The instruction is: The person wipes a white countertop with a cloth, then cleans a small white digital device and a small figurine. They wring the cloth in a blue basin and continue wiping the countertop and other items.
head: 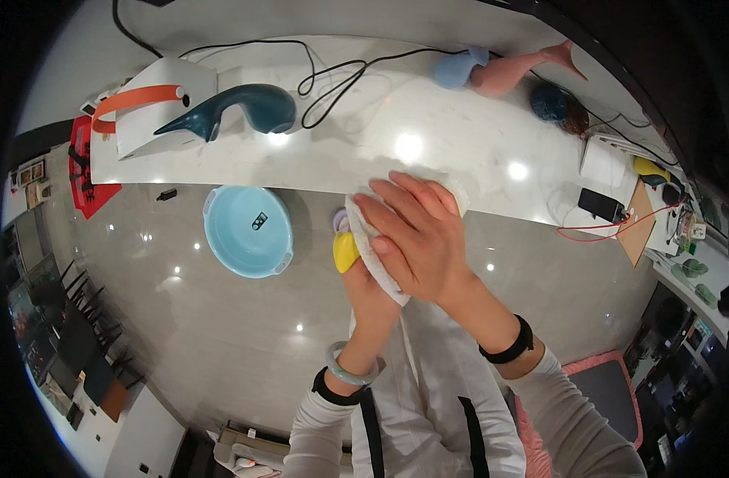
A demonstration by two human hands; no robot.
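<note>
My right hand [421,233] lies over a folded white cloth [379,263], fingers spread forward along it and thumb on its near side. Beneath the cloth is my left hand [370,287], mostly covered, gripping a smooth yellow object [344,251]. Only the yellow object's left end shows; a pale purple rounded part [340,220] sticks out just beyond it. What the cloth covers is hidden. Both hands are in front of me at the near edge of a white counter [352,155].
A light blue plastic basin [245,233] stands on the floor to the left. On the counter are a dark teal whale-shaped ornament [245,107], a pink whale-shaped ornament [507,73], a looped black cable [334,74] and a black phone-like device [602,205] with a red cord.
</note>
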